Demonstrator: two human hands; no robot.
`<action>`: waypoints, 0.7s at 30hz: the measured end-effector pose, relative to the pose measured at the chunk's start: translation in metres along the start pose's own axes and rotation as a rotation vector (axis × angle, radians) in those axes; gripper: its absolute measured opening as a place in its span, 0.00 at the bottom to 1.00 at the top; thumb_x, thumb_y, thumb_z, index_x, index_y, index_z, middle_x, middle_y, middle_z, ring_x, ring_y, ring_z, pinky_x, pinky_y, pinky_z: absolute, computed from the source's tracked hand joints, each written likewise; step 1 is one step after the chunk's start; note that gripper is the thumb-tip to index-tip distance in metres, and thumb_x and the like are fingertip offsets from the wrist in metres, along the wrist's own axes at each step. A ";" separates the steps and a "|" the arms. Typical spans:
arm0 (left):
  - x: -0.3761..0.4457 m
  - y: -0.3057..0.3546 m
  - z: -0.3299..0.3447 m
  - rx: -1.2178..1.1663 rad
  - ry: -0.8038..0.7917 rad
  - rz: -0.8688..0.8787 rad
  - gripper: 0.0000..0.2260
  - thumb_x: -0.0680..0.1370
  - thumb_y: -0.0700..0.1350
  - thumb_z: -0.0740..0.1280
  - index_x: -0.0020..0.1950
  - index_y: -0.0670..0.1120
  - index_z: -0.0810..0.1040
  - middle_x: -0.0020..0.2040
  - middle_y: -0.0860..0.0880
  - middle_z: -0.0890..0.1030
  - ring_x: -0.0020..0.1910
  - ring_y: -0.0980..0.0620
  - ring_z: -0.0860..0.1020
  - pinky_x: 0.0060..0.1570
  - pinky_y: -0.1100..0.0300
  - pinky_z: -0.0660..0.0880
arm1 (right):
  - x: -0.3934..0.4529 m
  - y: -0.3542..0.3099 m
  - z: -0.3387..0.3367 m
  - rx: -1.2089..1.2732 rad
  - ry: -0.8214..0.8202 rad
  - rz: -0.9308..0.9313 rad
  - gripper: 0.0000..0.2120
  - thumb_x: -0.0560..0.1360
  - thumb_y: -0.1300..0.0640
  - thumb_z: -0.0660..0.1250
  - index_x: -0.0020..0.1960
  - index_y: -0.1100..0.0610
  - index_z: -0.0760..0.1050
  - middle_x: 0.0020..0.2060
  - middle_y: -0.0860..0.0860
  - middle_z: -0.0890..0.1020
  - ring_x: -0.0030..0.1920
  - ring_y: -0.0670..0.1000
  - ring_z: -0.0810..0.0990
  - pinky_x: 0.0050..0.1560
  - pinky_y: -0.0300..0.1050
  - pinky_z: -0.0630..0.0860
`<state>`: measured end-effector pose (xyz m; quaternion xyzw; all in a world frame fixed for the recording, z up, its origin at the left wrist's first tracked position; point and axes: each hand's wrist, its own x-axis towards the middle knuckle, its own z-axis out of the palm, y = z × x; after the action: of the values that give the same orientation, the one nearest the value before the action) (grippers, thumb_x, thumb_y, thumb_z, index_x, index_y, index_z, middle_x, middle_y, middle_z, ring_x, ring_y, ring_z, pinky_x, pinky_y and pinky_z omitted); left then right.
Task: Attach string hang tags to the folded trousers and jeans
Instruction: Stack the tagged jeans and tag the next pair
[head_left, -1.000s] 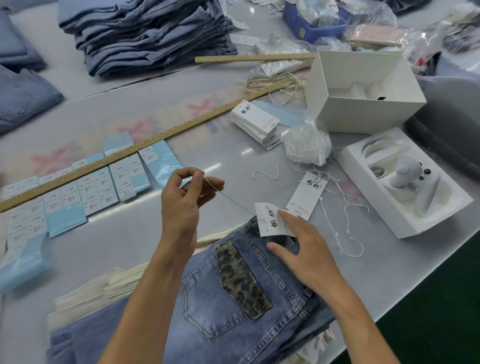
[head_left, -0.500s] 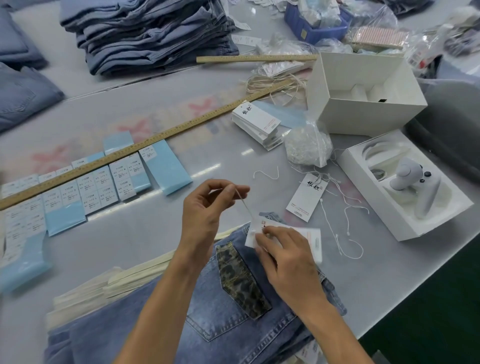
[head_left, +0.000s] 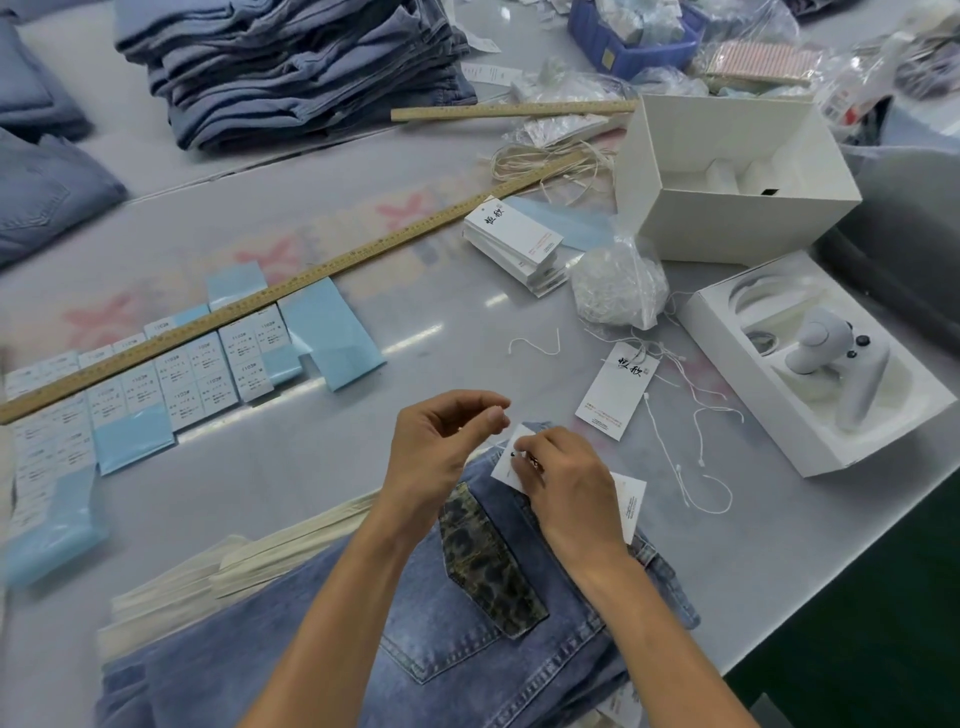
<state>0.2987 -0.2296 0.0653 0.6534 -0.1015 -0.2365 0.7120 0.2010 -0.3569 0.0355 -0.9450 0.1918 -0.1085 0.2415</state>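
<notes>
Folded jeans (head_left: 467, 649) with leopard-print pocket flap at near edge of grey tabletop (head_left: 311, 467). Right hand (head_left: 566, 488) pinching white hang tag (head_left: 506, 457) at waistband; left hand (head_left: 441, 452) just beside, thumb and forefinger pressed together, string too thin to make out. Second tag (head_left: 615, 389) and loose strings (head_left: 696, 467) nearby.

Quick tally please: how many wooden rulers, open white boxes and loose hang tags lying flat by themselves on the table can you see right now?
Wooden rulers: 2, a long one and a short one.
Open white boxes: 2, a deep box and a shallow box.
Loose hang tags lying alone: 1, the single tag.
Total: 5
</notes>
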 end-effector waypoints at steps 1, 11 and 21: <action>-0.001 -0.001 0.000 0.008 -0.009 -0.001 0.05 0.77 0.40 0.73 0.51 0.42 0.86 0.45 0.47 0.87 0.45 0.51 0.85 0.47 0.64 0.80 | 0.000 0.000 0.002 0.007 -0.004 0.001 0.04 0.79 0.58 0.70 0.51 0.58 0.82 0.48 0.53 0.82 0.49 0.56 0.78 0.46 0.50 0.76; -0.001 -0.018 0.005 0.252 -0.127 -0.036 0.07 0.77 0.36 0.73 0.48 0.47 0.87 0.41 0.51 0.87 0.42 0.56 0.85 0.47 0.64 0.79 | 0.001 0.017 -0.002 0.867 0.015 0.356 0.08 0.76 0.61 0.73 0.49 0.48 0.84 0.44 0.46 0.86 0.46 0.48 0.85 0.47 0.38 0.80; 0.000 -0.026 0.010 0.486 -0.165 -0.009 0.11 0.81 0.38 0.67 0.54 0.54 0.74 0.42 0.54 0.84 0.41 0.56 0.81 0.44 0.62 0.77 | -0.001 0.023 0.004 0.945 0.014 0.384 0.09 0.75 0.60 0.75 0.50 0.46 0.85 0.47 0.48 0.87 0.49 0.49 0.86 0.51 0.41 0.81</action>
<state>0.2891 -0.2390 0.0409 0.7842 -0.2103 -0.2609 0.5223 0.1940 -0.3734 0.0203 -0.6796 0.2936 -0.1432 0.6568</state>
